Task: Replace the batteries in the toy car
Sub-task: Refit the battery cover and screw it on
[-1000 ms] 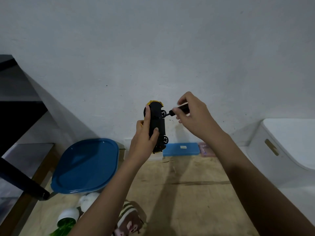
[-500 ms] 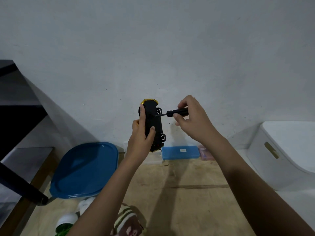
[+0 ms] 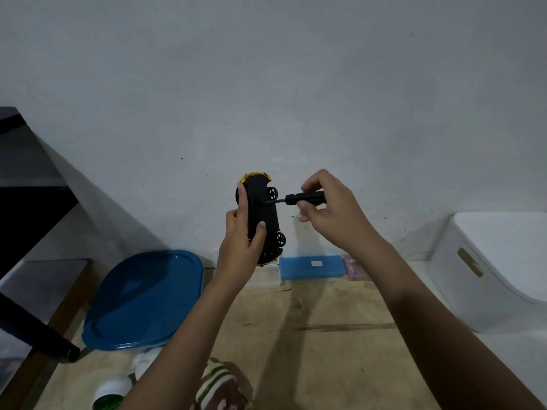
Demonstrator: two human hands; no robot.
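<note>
mid frame, left hand (image 3: 241,247) clamps the car (image 3: 262,214) underside-out; right hand (image 3: 331,211) pinches a screwdriver (image 3: 305,198), tip on the underside. unscrewing step, likely; next needs steady turning.

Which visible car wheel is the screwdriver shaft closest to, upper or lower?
The upper wheel, by the gold end of the toy car. The screwdriver passes just below it; the lower wheel sits well away.

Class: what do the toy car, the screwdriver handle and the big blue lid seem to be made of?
Toy car: likely matte black plastic, with shiny gold trim. Screwdriver handle: black, probably plastic; too small to be sure. Blue lid: glossy plastic, showing soft highlights.
</note>
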